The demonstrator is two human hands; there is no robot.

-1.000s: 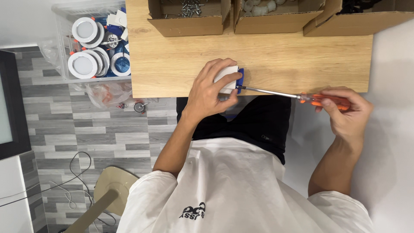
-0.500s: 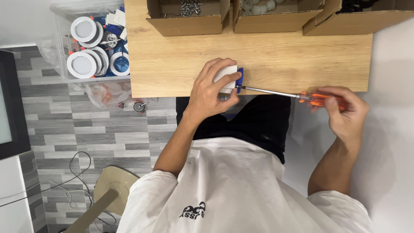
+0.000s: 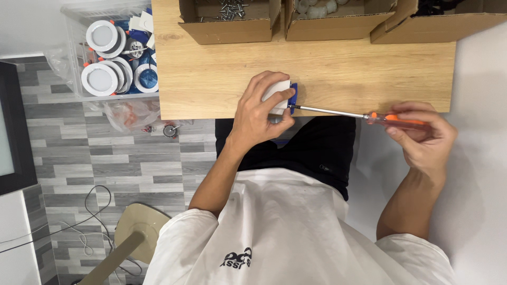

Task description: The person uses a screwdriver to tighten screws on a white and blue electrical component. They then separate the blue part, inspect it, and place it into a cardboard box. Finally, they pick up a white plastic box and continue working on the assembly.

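Observation:
My left hand (image 3: 260, 113) grips a small white and blue part (image 3: 280, 96) at the near edge of the wooden table (image 3: 338, 74). My right hand (image 3: 420, 137) holds the orange handle of a long screwdriver (image 3: 364, 115). Its metal shaft runs level to the left, and its tip meets the blue side of the part. Most of the part is hidden under my left fingers.
Three open cardboard boxes (image 3: 232, 24) stand along the table's far edge, one with screws. A clear plastic bin (image 3: 108, 58) of round white lamps sits left of the table. A plastic bag (image 3: 132, 113) lies on the grey tiled floor, with a stool (image 3: 134, 232) and cables lower left.
Both hands keep their hold. The right hand has shifted slightly on the screwdriver handle; the part and left hand stay in place.

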